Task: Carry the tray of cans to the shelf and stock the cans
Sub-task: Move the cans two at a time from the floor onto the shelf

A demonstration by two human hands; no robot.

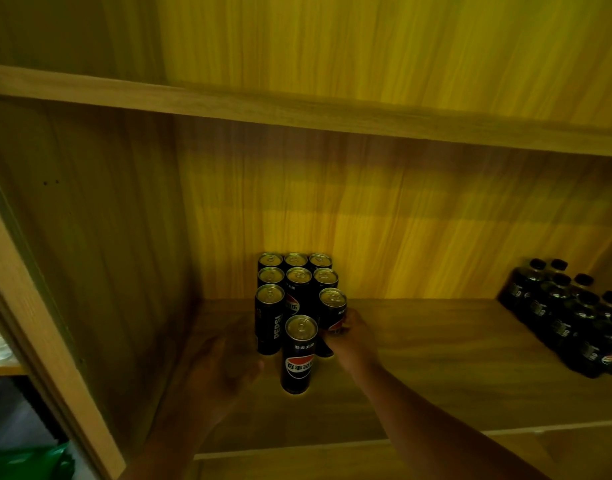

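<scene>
Several tall black Pepsi cans stand upright in rows of three at the back of a wooden shelf board (436, 368). One can (299, 355) stands alone in front of the block. My right hand (351, 339) reaches in from the lower right and grips the lower body of the right-hand can (333, 306) in the third row. My left hand (228, 367) is blurred, just left of the front can, with its fingers loose and nothing in them. The tray is out of view.
A pack of dark plastic bottles (574, 320) stands at the shelf's right end. Another shelf board (297, 109) runs overhead. The cabinet's side panel (90, 271) closes the left. Something green (31, 459) lies at the lower left, outside the cabinet.
</scene>
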